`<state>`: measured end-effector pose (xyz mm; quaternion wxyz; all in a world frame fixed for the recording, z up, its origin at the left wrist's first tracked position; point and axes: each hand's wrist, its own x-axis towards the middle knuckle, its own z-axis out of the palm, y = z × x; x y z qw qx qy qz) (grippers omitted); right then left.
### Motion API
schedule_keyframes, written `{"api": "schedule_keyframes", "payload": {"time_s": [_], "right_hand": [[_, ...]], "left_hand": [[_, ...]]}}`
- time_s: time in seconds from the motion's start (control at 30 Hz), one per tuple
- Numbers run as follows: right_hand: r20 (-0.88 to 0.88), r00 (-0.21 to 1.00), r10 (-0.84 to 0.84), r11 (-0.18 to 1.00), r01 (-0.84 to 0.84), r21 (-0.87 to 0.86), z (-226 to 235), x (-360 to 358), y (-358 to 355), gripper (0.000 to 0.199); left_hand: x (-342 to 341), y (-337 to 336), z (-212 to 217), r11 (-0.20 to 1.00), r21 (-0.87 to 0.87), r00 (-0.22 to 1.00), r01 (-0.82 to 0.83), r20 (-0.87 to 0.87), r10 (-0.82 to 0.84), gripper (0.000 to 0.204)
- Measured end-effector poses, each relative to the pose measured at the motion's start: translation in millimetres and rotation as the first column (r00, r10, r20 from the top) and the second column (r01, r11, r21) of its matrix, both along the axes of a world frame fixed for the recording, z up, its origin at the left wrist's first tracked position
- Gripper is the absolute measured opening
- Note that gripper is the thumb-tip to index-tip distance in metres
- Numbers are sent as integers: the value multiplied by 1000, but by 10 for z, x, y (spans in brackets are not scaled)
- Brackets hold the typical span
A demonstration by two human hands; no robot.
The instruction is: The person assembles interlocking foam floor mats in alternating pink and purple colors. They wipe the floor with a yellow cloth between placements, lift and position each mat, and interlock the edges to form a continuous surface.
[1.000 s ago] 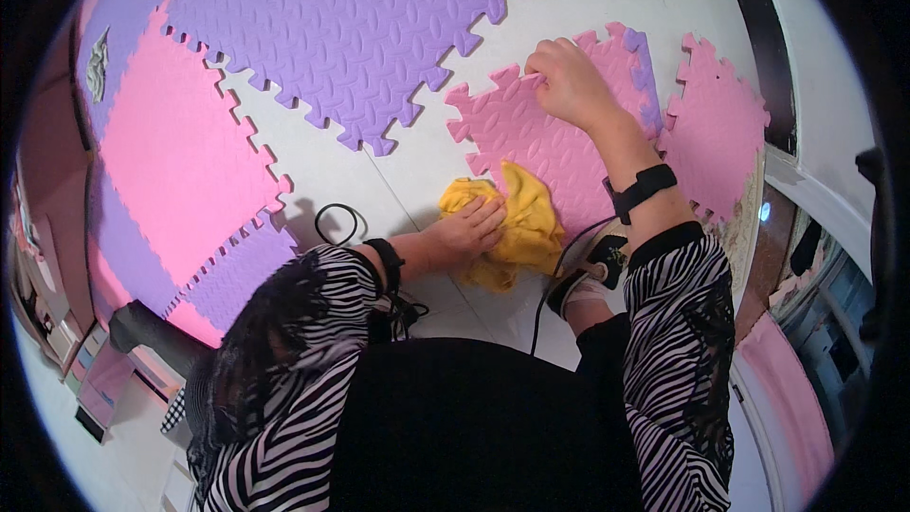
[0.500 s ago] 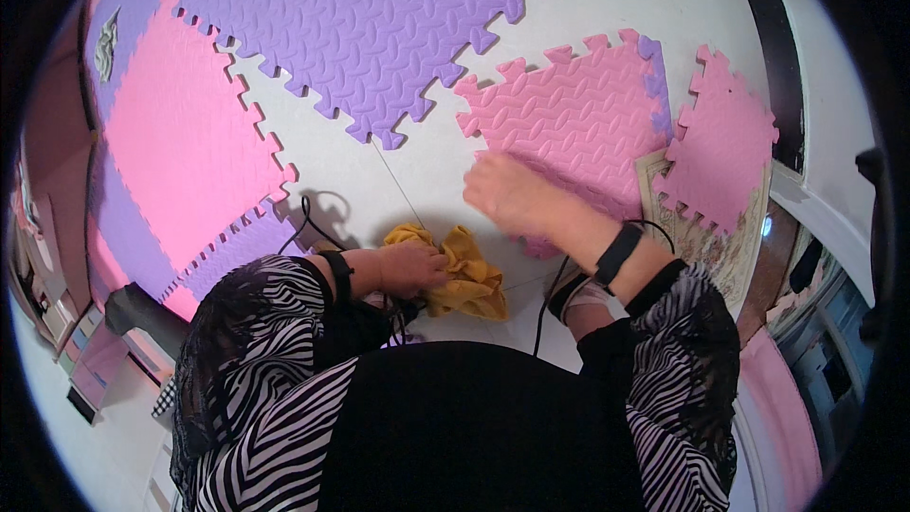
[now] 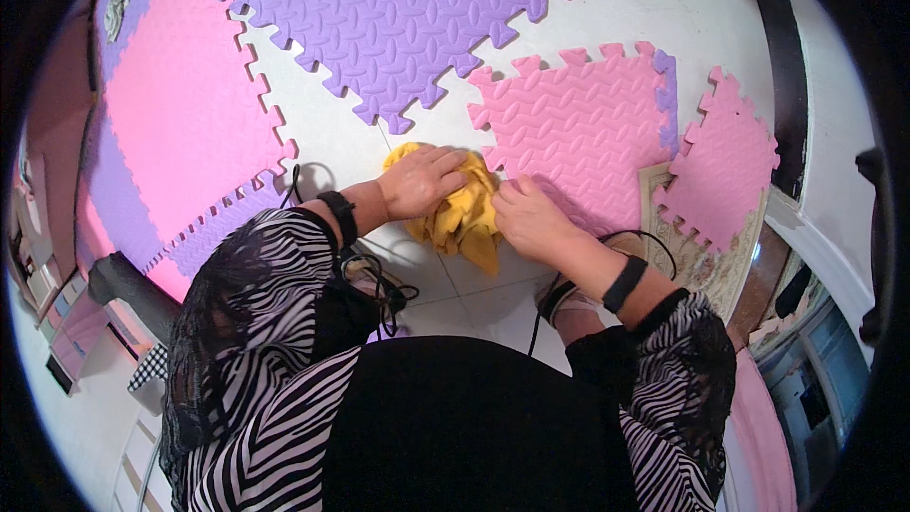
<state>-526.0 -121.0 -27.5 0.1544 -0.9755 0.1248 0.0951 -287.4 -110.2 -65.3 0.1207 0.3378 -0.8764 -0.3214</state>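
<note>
"Fingers (image 3: 442,168) on your left hand (image 3: 417,183): pressed together, curled over the yellow cloth (image 3: 466,215), gripping it. And your right?"

"Your right hand (image 3: 533,220) is at the cloth's right edge, fingers bunched; can't tell if they pinch it."

"Cloth's spot?"

"Between your hands, over white floor (image 3: 336,147), left of the pink mat (image 3: 580,114), near side of the purple mat (image 3: 398,28). Can't tell if it touches floor."
</note>
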Motion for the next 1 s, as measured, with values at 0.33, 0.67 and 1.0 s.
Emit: {"api": "schedule_keyframes", "payload": {"time_s": [0.33, 0.67, 1.0], "right_hand": [[164, 979, -120, 975, 85, 206, 193, -292, -241, 11], [143, 980, -140, 925, 78, 372, 81, -255, -204, 8], [-97, 895, -436, 651, 388, 652, 100, -113, -137, 49]], "left_hand": [[-1190, 935, -403, 897, 442, 1000, 8, 19, -18, 48], [-1069, 1783, -299, 553, 423, 657, 718, -148, -739, 15], [-340, 119, 487, 631, 774, 918, 55, 210, -336, 38]]}}
